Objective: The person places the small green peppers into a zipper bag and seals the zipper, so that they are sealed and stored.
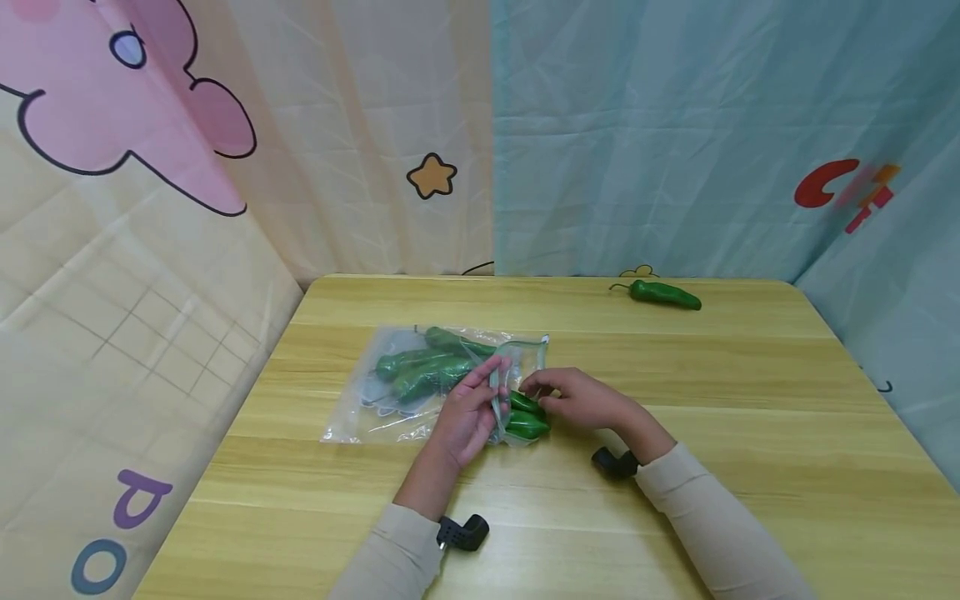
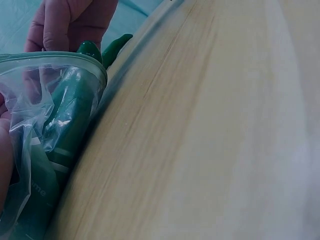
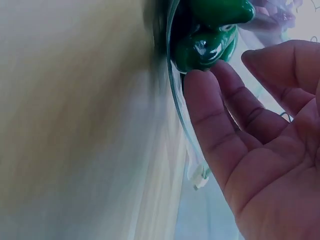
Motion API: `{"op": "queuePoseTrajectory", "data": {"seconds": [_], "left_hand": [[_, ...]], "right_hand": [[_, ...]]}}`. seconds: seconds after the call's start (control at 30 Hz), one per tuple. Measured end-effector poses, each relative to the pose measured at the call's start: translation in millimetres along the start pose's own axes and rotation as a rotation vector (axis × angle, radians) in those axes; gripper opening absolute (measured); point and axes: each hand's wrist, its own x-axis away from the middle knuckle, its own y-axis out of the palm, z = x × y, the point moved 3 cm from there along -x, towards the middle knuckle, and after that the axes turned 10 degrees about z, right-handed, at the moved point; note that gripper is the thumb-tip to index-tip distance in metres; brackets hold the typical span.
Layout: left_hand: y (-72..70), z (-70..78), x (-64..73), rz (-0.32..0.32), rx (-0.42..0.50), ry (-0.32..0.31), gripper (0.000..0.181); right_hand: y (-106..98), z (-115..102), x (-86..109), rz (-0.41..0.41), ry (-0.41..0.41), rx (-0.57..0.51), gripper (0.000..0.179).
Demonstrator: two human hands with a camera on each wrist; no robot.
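A clear zip bag (image 1: 352, 421) lies on the table with several long green peppers (image 1: 431, 375) inside. My left hand (image 1: 467, 417) pinches the upper edge of its mouth and holds it raised. At the mouth, two shiny green peppers (image 1: 527, 426) lie partly within the bag. My right hand (image 1: 581, 398) is beside them, its fingers loosely bent. In the right wrist view, the fingertips (image 3: 202, 85) are right at the end of a glossy pepper (image 3: 200, 50), the thumb apart from it. The left wrist view shows a pepper (image 2: 67, 100) through the plastic, below the zip rim.
One more green pepper (image 1: 666, 294) lies near the far edge of the wooden table (image 1: 735, 500). Printed curtains (image 1: 645, 142) hang behind and at both sides. Each wrist bears a small black camera (image 1: 465, 532).
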Motion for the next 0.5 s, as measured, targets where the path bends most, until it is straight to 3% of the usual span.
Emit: {"op": "queuePoseTrajectory", "data": {"seconds": [0.3, 0.5], "left_hand": [[0.5, -0.2, 0.4, 0.001, -0.01, 0.003, 0.046], [0.4, 0.4, 0.4, 0.003, -0.011, 0.01, 0.045]], "right_hand": [[3, -8, -2.8, -0.016, -0.026, -0.017, 0.033], [0, -29, -0.5, -0.037, -0.015, -0.066, 0.035]]}}
